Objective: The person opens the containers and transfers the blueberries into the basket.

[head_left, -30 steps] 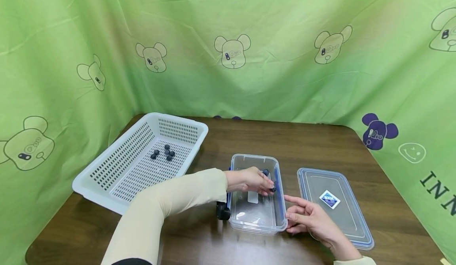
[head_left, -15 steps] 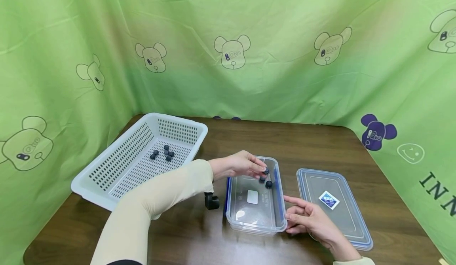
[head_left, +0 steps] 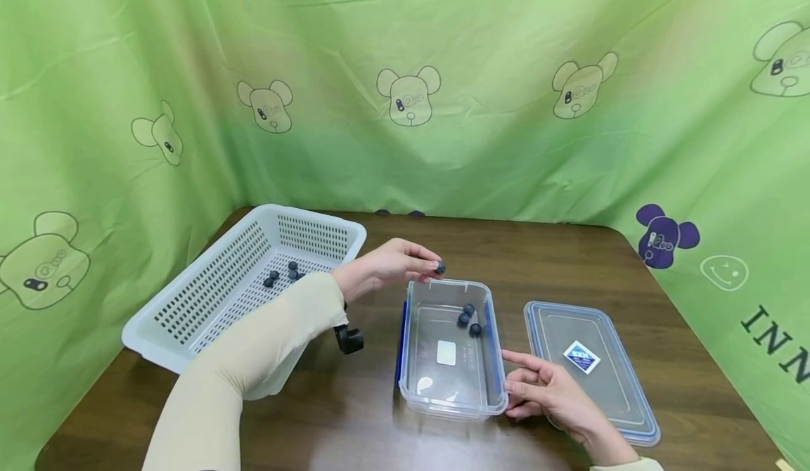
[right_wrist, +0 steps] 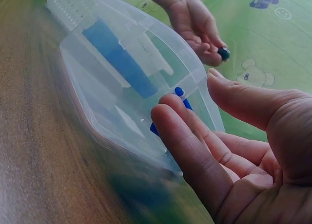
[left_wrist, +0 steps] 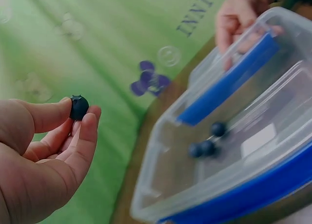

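Note:
In the head view my left hand [head_left: 395, 263] is raised above the far left corner of a clear plastic container [head_left: 443, 409]. It pinches a dark blueberry [left_wrist: 79, 108] between thumb and fingertips; the berry's crown shows in the left wrist view. Three blueberries [head_left: 475, 330] lie in the container towards its far right. My right hand [head_left: 547, 390] is at the container's right side, index fingertip against the wall, with loosely bent fingers and the thumb apart from them in the right wrist view.
A white perforated basket [head_left: 190, 267] stands at left, with blueberries [head_left: 271, 278] on its floor, partly hidden by the left sleeve. A clear lid [head_left: 607, 358] with a blue rim lies to the right. Green printed cloth [head_left: 405, 162] hangs behind the wooden table [head_left: 519, 260].
My left hand has come up out of the container and moved left, a blueberry in its fingertips. Three blueberries now show in the container. The right hand has stayed in place.

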`<state>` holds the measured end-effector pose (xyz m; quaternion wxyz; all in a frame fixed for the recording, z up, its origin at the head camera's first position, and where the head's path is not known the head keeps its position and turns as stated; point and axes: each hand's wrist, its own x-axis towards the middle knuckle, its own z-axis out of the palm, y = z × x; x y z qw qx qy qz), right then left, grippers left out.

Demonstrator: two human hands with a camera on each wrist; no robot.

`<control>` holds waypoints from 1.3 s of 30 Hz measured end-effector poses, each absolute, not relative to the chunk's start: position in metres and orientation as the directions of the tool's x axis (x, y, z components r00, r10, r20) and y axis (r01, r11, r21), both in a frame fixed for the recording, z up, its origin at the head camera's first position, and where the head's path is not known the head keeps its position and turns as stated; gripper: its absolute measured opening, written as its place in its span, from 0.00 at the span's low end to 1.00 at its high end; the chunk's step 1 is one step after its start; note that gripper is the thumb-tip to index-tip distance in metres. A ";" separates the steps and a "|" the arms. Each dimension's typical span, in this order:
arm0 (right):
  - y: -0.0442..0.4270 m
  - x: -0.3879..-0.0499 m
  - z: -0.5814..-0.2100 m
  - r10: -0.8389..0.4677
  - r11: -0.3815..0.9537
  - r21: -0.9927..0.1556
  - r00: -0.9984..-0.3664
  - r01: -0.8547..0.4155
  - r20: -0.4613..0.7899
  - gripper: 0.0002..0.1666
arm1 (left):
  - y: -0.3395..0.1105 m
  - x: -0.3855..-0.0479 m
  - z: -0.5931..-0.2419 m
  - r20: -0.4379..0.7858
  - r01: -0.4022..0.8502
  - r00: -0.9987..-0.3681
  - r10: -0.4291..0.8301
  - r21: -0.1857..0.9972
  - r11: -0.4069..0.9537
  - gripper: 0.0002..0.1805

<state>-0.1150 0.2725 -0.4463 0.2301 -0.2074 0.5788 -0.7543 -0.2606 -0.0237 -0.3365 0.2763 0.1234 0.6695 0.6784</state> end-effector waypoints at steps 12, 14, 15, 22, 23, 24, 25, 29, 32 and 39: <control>0.273 -0.114 -0.446 -0.573 -0.210 -0.972 -0.819 0.102 0.038 0.27 | -0.110 -0.288 -0.319 -0.082 -0.100 -0.927 0.367 0.994 -0.030 0.14; 0.274 -0.114 -0.446 -0.576 -0.209 -0.972 -0.817 0.110 0.031 0.27 | -0.125 -0.290 -0.318 -0.089 -0.112 -0.939 0.333 0.993 -0.048 0.11; 0.274 -0.113 -0.446 -0.579 -0.208 -0.972 -0.815 0.113 0.030 0.27 | -0.132 -0.291 -0.318 -0.097 -0.124 -0.945 0.313 0.990 -0.067 0.10; 0.273 -0.113 -0.447 -0.582 -0.218 -0.970 -0.812 0.108 0.041 0.27 | -0.174 -0.298 -0.320 -0.107 -0.138 -0.966 0.234 0.984 -0.117 0.09; 0.273 -0.114 -0.447 -0.580 -0.214 -0.971 -0.814 0.110 0.036 0.26 | -0.179 -0.299 -0.321 -0.109 -0.136 -0.968 0.228 0.985 -0.109 0.11; 0.273 -0.114 -0.447 -0.578 -0.210 -0.971 -0.815 0.111 0.032 0.26 | -0.184 -0.299 -0.322 -0.109 -0.132 -0.968 0.224 0.987 -0.094 0.13; 0.273 -0.114 -0.447 -0.576 -0.210 -0.972 -0.817 0.110 0.032 0.26 | -0.188 -0.300 -0.324 -0.111 -0.130 -0.969 0.222 0.989 -0.074 0.16; 0.272 -0.113 -0.448 -0.569 -0.206 -0.973 -0.822 0.107 0.030 0.26 | -0.203 -0.304 -0.334 -0.131 -0.132 -0.970 0.203 0.991 0.009 0.23; 0.272 -0.113 -0.447 -0.567 -0.206 -0.973 -0.823 0.109 0.028 0.26 | -0.213 -0.305 -0.341 -0.153 -0.144 -0.971 0.183 0.988 0.060 0.24; 0.273 -0.111 -0.447 -0.565 -0.219 -0.972 -0.823 0.088 0.053 0.28 | -0.238 -0.303 -0.355 -0.216 -0.188 -0.959 0.181 0.969 0.160 0.26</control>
